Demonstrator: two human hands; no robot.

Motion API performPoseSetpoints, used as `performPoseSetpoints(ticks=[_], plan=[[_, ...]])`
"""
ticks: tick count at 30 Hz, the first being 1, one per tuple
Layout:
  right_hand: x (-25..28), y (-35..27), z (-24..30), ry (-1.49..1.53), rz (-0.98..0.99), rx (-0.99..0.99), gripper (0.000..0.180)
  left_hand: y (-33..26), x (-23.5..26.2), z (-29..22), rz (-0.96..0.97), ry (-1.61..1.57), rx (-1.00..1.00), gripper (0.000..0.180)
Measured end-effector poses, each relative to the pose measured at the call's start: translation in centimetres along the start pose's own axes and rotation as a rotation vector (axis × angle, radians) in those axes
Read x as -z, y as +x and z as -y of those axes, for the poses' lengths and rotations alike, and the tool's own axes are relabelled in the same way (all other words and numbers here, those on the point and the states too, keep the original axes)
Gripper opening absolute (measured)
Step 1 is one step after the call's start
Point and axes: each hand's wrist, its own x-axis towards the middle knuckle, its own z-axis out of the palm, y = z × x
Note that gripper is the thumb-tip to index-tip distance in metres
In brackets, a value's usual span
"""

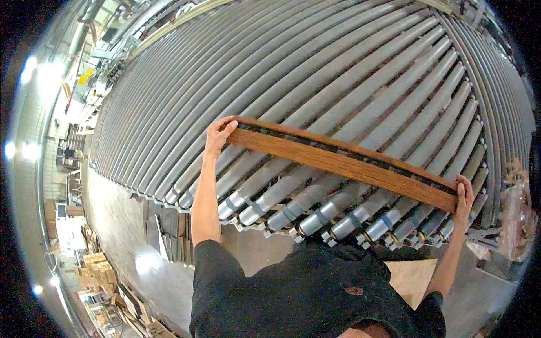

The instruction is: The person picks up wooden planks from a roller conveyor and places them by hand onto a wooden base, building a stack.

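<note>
Each hand, left [217,135] and right [465,197], gripped an end of the long brown wooden frame [338,162], apparently mid-carry above the grey metal roller conveyor [315,73]; lowering it would demand level, even support.

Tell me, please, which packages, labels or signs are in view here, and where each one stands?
Cardboard boxes: stacked on the floor at lower left, tan, rectangular.
Yellow sign or tag: far upper left, by the conveyor's end, small; too blurred for detail.
Plastic-wrapped bundle: right edge, clear film over brownish contents.

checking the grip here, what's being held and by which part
A long wooden frame, held above the gray rollers: left hand grips its left end, right hand grips its right end.
</note>
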Motion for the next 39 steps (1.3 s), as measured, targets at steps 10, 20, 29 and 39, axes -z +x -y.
performPoseSetpoints(ticks=[10, 20, 29, 39], plan=[[-0.2, -0.2, -1.2, 0.063, 0.052, -0.067, 0.024, 0.8, -1.9, 1.0, -0.25, -0.209, -0.114, 0.037], [-1.7, -3.1, 0.4, 0.394, 0.056, -0.111, 0.042, 0.3, -0.3, 2.1, -0.339, -0.171, 0.082, 0.028], [-2.8, -5.7, -1.1, 0.181, -0.133, -0.035, 0.054, 1.1, -0.9, 1.4, 0.04, -0.35, 0.084, 0.04], [-5.4, -4.7, 3.7, 0.245, -0.351, -0.211, 0.033, 2.8, 3.2, 3.2, -0.007, 0.134, 0.087, 0.056]])
